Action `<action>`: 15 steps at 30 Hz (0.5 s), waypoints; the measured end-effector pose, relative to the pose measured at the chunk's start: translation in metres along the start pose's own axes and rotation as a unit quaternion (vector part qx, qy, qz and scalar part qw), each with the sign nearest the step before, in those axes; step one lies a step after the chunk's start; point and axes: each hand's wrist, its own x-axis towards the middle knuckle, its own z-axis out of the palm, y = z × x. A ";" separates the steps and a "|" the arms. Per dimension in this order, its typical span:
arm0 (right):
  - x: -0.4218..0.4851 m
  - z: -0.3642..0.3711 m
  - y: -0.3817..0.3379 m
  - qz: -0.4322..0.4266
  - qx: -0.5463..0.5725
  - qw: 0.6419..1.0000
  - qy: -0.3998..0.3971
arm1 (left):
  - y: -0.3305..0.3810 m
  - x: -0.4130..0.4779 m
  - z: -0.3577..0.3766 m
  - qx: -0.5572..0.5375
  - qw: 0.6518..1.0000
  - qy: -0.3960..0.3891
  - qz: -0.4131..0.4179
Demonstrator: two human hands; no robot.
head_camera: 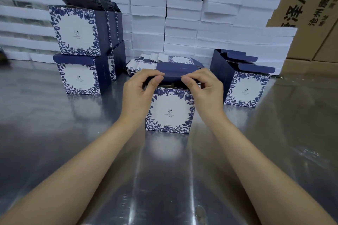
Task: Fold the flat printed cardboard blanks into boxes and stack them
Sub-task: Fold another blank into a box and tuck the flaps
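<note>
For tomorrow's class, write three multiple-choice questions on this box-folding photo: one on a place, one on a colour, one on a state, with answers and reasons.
1. Where is the pile of flat blanks relative to the centre box? A behind it; B on top of it; C in front of it.
2. What colour is the flap pinched by the left hand and right hand? A red; B dark blue; C green.
3. The right box has a top that is: A taped; B open; C crushed.
Answers: 1A, the blanks lie just beyond that box; 2B, the flap shows navy; 3B, its flaps stand unclosed.
</note>
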 end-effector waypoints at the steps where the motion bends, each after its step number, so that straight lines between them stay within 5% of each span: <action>1: 0.000 0.000 -0.001 -0.003 -0.006 1.000 0.003 | 0.000 0.000 0.000 -0.003 1.000 0.007 -0.005; 8: -0.003 0.008 -0.007 -0.152 -0.240 0.959 0.005 | 0.002 0.000 0.002 0.010 1.000 0.029 0.006; 12: -0.004 0.012 -0.007 -0.180 -0.259 0.948 0.023 | 0.004 -0.002 0.003 0.050 0.998 0.024 0.029; 15: -0.005 0.009 -0.004 -0.222 -0.267 0.936 0.049 | 0.005 0.000 0.001 0.136 0.983 0.010 0.126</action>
